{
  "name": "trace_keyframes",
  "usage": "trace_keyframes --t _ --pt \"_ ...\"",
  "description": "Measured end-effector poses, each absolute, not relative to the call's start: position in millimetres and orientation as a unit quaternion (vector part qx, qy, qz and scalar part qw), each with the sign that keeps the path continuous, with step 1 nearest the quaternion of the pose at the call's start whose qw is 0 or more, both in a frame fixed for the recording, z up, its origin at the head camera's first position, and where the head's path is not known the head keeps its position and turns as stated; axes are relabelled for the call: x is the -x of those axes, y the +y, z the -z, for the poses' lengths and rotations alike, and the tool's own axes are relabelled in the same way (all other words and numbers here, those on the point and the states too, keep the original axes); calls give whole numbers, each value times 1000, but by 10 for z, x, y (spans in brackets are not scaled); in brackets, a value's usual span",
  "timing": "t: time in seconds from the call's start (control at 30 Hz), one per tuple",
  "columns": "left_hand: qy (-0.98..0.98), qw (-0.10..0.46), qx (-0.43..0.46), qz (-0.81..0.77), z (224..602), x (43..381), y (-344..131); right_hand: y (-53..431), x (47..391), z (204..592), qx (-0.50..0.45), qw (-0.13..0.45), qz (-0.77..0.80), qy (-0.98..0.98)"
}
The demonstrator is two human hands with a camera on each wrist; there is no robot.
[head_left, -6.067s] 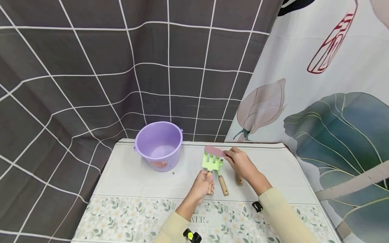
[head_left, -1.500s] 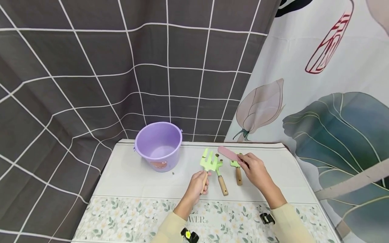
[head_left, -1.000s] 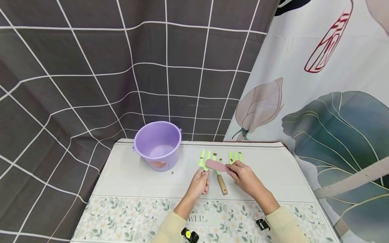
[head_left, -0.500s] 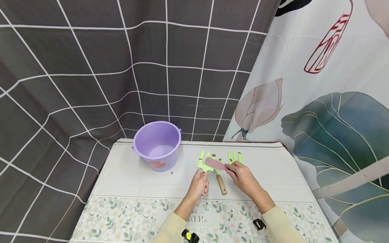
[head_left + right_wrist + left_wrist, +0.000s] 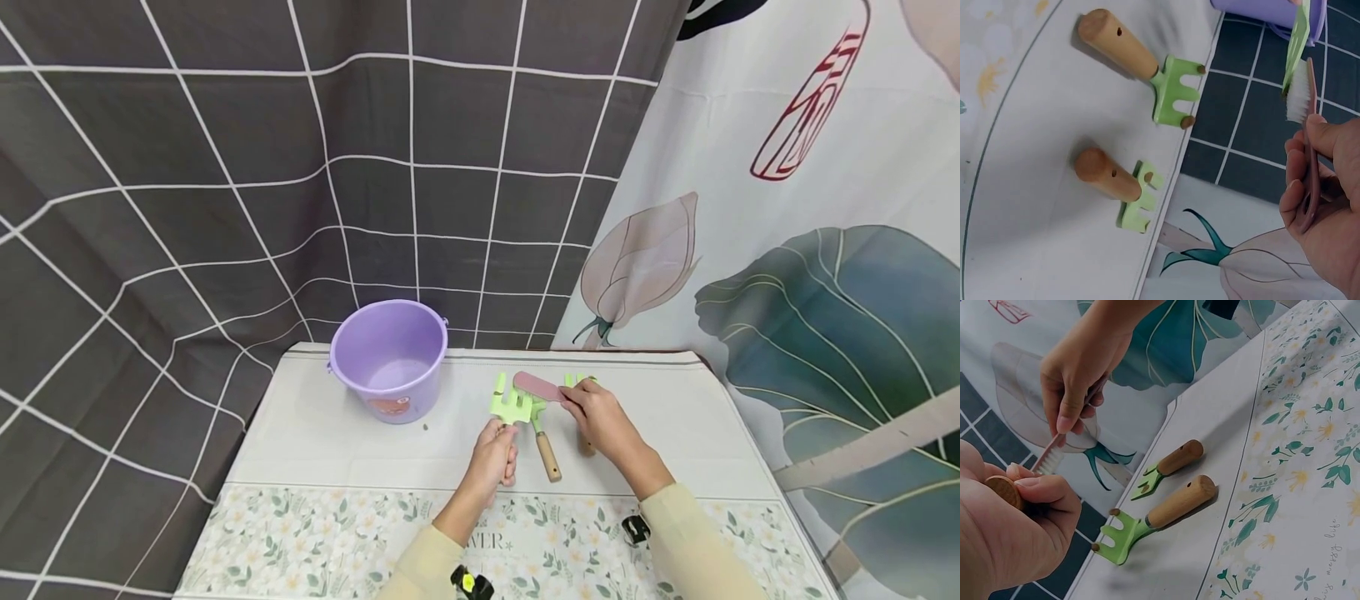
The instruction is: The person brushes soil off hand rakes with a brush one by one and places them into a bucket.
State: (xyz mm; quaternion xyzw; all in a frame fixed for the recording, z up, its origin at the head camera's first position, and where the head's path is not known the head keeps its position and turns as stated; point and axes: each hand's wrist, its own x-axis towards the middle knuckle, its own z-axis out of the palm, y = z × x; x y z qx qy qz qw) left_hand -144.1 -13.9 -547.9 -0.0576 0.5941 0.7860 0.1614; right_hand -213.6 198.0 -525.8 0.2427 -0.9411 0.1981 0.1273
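Note:
My left hand grips the wooden handle of a green hand fork, its tines pointing away from me above the table. My right hand holds a pink brush. In the right wrist view the brush's white bristles meet the fork's tines, where a brown speck shows. On the table lie two more green garden tools with wooden handles: a three-pronged rake and a smaller fork. Brown bits sit on the tine tips of both. The right hand partly covers the smaller one in the head view.
A purple bucket stands on the white tablecloth, left of the tools. A small brown crumb lies near it. A dark gridded curtain hangs behind the table, and a printed pale curtain at the right.
The brush was away to the right of the held fork 1.5 s ago, then came left over it. Since half a second ago it has shifted up towards the tine tips. The left hand stays nearly still.

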Motion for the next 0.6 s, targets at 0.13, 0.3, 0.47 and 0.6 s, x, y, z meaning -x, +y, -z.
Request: trace_keyframes --t 0.13,0.3,0.47,0.6 --pt "591 161 61 -788 5476 1449 -135 1971 2197 5241 -236 127 -194 -944" --pt "592 153 75 -788 5479 1464 -123 2000 2243 5187 -214 127 -221 -943" --pt "589 152 86 -789 5486 1464 -137 2045 2221 5148 -210 130 -230 -942" --pt "590 154 80 -789 5482 1452 -147 2062 2169 5134 -218 132 -222 -941"
